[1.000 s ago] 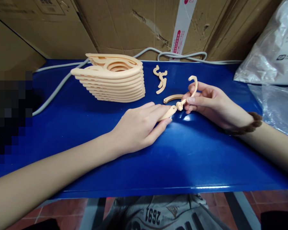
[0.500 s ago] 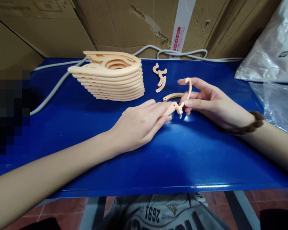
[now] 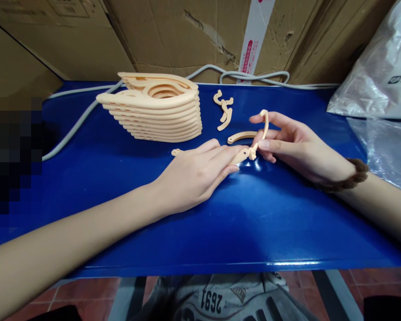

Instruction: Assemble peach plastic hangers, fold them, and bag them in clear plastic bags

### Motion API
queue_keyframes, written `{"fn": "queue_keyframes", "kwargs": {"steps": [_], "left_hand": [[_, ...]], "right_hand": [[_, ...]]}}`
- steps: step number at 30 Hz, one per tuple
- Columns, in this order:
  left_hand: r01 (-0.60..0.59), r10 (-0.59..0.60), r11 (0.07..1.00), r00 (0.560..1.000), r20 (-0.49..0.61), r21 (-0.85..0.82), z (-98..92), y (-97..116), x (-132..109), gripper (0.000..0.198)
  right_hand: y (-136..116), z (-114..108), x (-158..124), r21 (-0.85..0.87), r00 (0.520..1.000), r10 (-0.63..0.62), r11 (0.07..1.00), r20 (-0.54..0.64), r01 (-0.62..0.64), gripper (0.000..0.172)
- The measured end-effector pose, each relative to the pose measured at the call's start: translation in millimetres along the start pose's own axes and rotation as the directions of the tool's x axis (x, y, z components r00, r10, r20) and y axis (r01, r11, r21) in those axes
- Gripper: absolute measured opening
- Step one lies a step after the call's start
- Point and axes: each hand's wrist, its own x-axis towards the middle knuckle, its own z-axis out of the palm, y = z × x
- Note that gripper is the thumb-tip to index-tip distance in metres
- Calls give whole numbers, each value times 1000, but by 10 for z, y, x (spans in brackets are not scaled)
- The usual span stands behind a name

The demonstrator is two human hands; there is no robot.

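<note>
A glossy blue table [image 3: 254,232] stands against cardboard boxes [image 3: 187,31], with a white cable [image 3: 76,125] along its far edge and a plastic bag [image 3: 377,76] at the right. A stack of peach hangers [image 3: 153,111] sits far left, with loose hooks [image 3: 224,111] beside it. The left hand [image 3: 194,176] lies curled over a hanger arm [image 3: 239,156], gripping it against the table. The right hand [image 3: 290,145] pinches a hook [image 3: 264,125] upright, its base touching the arm's right end at mid-table.

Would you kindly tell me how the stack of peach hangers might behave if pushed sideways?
The stack of hangers looks like rigid plastic, probably light; on the glossy blue table it would likely slide. Its loose layers may shift.
</note>
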Motion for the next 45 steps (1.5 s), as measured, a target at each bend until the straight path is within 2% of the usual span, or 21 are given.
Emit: {"fn": "queue_keyframes", "kwargs": {"steps": [8, 16, 21, 28, 36, 45], "left_hand": [[-71, 75, 991, 997, -26, 118, 42, -28, -20, 35], [-72, 70, 985, 997, 17, 157, 62, -32, -15, 39], [-59, 52, 987, 997, 52, 152, 57, -34, -17, 39], [-85, 82, 982, 996, 26, 169, 61, -34, -21, 39], [-70, 60, 982, 996, 62, 174, 62, -38, -35, 37], [-103, 101, 973, 995, 19, 205, 71, -35, -36, 33]], "right_hand": [[-10, 13, -36, -76, 1000, -10, 997, -9, 10, 47], [-37, 23, -42, -178, 999, -30, 984, -25, 26, 45], [-33, 19, -38, -191, 1000, -29, 981, -10, 26, 44], [-35, 13, -39, -202, 1000, -13, 979, -17, 9, 47], [-46, 13, -37, -198, 1000, 7, 980, -11, -9, 52], [-38, 22, -46, -201, 1000, -4, 980, 0, 3, 49]]}}
